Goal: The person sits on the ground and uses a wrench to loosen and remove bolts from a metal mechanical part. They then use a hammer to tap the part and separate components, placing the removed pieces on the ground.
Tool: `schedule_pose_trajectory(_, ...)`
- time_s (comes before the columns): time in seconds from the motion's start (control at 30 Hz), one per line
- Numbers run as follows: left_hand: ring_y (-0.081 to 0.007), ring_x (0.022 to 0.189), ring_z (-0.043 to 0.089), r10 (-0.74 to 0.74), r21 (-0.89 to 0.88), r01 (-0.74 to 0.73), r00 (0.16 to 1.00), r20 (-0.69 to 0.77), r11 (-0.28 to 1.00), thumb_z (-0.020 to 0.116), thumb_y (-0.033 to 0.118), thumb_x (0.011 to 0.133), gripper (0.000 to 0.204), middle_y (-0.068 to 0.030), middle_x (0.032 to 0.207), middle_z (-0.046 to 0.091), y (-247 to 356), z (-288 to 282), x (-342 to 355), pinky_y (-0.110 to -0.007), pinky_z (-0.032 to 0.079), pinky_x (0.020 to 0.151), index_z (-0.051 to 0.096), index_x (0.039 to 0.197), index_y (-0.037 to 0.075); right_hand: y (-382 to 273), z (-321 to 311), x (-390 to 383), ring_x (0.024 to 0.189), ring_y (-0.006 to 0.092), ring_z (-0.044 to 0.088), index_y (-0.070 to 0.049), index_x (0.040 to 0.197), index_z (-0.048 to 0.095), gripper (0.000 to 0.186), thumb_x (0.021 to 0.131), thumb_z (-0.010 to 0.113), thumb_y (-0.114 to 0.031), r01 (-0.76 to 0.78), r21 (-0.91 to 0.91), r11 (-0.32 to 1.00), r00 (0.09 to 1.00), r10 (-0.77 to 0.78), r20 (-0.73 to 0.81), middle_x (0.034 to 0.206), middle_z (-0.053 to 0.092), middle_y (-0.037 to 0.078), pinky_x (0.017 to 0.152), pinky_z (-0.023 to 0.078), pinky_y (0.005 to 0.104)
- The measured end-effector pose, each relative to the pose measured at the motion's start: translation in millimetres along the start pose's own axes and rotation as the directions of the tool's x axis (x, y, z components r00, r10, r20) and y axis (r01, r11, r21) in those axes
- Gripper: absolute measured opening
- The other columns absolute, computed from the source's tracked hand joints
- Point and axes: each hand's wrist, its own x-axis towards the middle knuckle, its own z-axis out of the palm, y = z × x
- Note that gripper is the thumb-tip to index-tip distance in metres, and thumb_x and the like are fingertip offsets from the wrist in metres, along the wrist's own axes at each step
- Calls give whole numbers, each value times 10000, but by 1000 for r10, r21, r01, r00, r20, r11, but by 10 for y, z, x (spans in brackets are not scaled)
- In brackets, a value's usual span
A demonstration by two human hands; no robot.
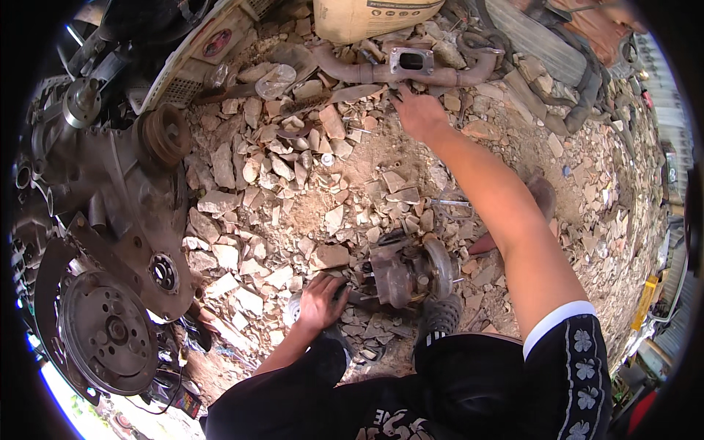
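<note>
A rusty turbocharger (403, 273) lies on the rubble between my shoes. My left hand (321, 302) is low beside it, fingers curled near a dark piece that runs toward the turbocharger; what the fingers close on is hidden. Stretched far forward, my right hand (422, 117) has its fingers extended at the near side of a rusty exhaust manifold (374, 73) with a square flange. Just left of those fingertips is the end of a wooden-looking handle (357, 93), apparently of a wire brush (304, 104). I cannot tell whether the fingers touch either one.
A large greasy engine (110, 169) with a round plate (110, 330) stands on the left. A plastic crate (194, 62) and a pale sack (367, 18) are at the back. Broken stones cover the ground. A thin metal tool (449, 203) lies beyond the turbocharger; hoses (583, 95) lie at far right.
</note>
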Motion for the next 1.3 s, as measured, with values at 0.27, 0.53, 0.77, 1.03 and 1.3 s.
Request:
schedule_pose_trajectory(0.27,-333,883,699,3,39,-5,999,50,999,772,146,899,184,-143,937,730,21,20,16,-426,580,807,716,1014,13,-115,66,151,1116,318,736,-35,1387,631,414,1014,475,-125,-128,66,990,992,129,-11,1560,482,226,855,633,427)
schedule_pose_trajectory(0.53,-322,858,695,50,21,-50,999,1,999,780,153,880,204,-132,894,709,-20,17,16,-430,583,755,717,1033,34,-222,-109,249,1104,291,746,-40,1229,724,321,1015,520,-163,-177,17,984,984,177,-17,1216,745,144,816,637,425)
schedule_pose_trajectory(0.77,-323,870,696,44,-8,-44,999,-4,999,777,150,889,184,-134,909,715,1,6,20,-420,579,788,717,1012,28,39,-323,167,1065,234,759,-70,1173,752,258,1018,568,-164,-12,-289,957,999,25,41,1192,764,89,785,635,393)
schedule_pose_trajectory(1.03,-315,880,698,43,21,-43,999,-10,999,773,167,896,181,-126,908,718,15,12,-1,-421,582,801,719,1006,33,416,-543,-361,1121,358,712,-132,1224,742,299,961,600,-145,71,27,997,997,-71,-1,1274,713,149,931,586,478)
schedule_pose_trajectory(1.3,-348,881,700,75,29,-74,997,-23,997,766,175,906,202,-154,904,715,37,9,20,-447,584,808,715,1022,18,536,-231,-762,1273,353,629,-184,1456,592,478,989,654,-265,-33,145,989,999,29,26,1418,620,153,1047,532,482)
